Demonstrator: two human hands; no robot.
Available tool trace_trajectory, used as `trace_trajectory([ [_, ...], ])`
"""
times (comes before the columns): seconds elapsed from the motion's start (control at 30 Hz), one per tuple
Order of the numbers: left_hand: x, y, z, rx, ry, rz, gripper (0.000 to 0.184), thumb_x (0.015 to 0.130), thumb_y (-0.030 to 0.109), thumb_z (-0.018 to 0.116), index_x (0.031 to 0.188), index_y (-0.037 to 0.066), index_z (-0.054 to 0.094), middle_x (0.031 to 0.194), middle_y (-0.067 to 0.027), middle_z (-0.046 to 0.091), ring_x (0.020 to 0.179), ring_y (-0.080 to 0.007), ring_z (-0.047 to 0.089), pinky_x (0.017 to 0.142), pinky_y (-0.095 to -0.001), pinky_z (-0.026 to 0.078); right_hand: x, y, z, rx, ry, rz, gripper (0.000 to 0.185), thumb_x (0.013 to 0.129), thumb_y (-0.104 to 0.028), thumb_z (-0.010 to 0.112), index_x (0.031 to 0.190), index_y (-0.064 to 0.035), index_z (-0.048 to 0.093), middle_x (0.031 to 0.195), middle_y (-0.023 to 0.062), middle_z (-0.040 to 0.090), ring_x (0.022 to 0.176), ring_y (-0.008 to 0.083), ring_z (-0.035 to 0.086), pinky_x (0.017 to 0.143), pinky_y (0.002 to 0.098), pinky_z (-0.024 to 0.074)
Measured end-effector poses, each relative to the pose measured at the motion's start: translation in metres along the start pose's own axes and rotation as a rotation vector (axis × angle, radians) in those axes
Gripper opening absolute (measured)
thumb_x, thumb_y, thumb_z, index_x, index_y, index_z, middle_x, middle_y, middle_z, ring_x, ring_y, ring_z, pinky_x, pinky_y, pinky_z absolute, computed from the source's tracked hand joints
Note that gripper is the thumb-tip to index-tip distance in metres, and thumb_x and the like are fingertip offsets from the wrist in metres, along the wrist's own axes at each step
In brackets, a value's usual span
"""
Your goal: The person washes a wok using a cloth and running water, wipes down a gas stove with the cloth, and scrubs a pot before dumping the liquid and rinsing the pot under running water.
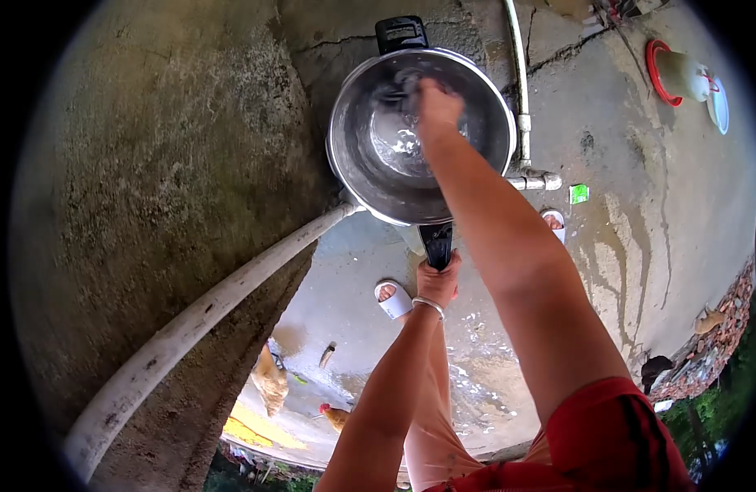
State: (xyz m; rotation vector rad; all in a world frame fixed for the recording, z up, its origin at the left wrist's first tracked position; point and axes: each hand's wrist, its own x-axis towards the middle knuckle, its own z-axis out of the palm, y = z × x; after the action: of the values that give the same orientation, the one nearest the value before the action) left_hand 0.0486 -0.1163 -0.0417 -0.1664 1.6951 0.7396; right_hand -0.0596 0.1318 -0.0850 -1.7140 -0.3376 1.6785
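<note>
A metal pressure cooker pot [480, 176] with black handles is tipped so that its open mouth faces me, and a little water glints inside. My left hand [439, 279], with a bracelet at the wrist, is closed around its long black handle [436, 242]. Inside the pot, my right hand [440, 108] is blurred by motion, its fingers curled near the inner wall. Beside those fingers is a dark, smeared patch; what it is I cannot make out. The short black side handle [401, 34] sticks out at the far rim.
A thick pale pipe [205, 299] runs along the concrete wall [173, 148] at left. Thinner white pipe [519, 82] passes right of the pot. A green packet [579, 193] lies on the wet ground. Chickens [269, 384] stand below left; a red-rimmed container [677, 74] sits far right.
</note>
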Motion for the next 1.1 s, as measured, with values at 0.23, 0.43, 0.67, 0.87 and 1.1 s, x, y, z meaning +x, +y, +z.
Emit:
trace_trajectory([
  [0.23,0.001,0.004,-0.015,0.122,0.033,-0.042,0.029,0.077,0.018,0.060,0.055,0.005,0.048,0.044,-0.0035,0.048,0.034,-0.0143,0.048,0.033,-0.0286,0.036,0.021,0.039,0.007,-0.042,-0.107,-0.192,0.049,0.077,-0.012,0.061,0.124,-0.0052,0.047,0.093,0.0059,0.059,0.079,0.0147,0.054,0.069,0.0282,0.0452],
  [0.43,0.002,0.016,-0.005,0.030,-0.002,-0.128,0.030,0.073,0.015,0.058,0.048,0.003,0.047,0.042,-0.0077,0.049,0.034,-0.0178,0.051,0.033,-0.0300,0.040,-0.022,0.078,-0.040,-0.875,-0.985,-0.218,0.056,0.079,-0.029,0.064,0.127,-0.0074,0.047,0.111,0.0111,0.057,0.092,0.0215,0.057,0.079,0.0340,0.0462],
  [0.67,0.001,0.007,-0.004,-0.021,0.071,-0.075,0.026,0.074,0.014,0.061,0.054,0.004,0.049,0.044,-0.0045,0.046,0.033,-0.0147,0.044,0.032,-0.0292,0.034,0.000,-0.036,-0.084,-2.502,-1.115,-0.776,0.031,0.076,-0.026,0.060,0.106,-0.0194,0.066,0.104,0.0016,0.062,0.114,0.0257,0.048,0.098,0.0495,0.0306],
  [0.87,-0.004,0.012,-0.012,-0.036,-0.023,-0.144,0.024,0.076,0.013,0.060,0.056,0.005,0.050,0.047,-0.0016,0.044,0.036,-0.0126,0.043,0.034,-0.0288,0.034,-0.010,-0.091,-0.012,-2.581,-1.098,-2.263,0.018,0.075,-0.025,0.060,0.091,-0.0212,0.070,0.103,-0.0054,0.059,0.109,0.0165,0.044,0.101,0.0377,0.0228],
  [1.1,-0.010,0.017,-0.003,-0.120,-0.018,-0.155,0.024,0.077,0.013,0.056,0.056,0.008,0.047,0.047,0.0012,0.040,0.037,-0.0115,0.040,0.036,-0.0285,0.032,-0.011,-0.166,0.008,-2.023,-1.281,-2.034,0.027,0.070,-0.016,0.065,0.097,-0.0203,0.067,0.115,-0.0076,0.052,0.106,0.0166,0.042,0.092,0.0303,0.0330],
])
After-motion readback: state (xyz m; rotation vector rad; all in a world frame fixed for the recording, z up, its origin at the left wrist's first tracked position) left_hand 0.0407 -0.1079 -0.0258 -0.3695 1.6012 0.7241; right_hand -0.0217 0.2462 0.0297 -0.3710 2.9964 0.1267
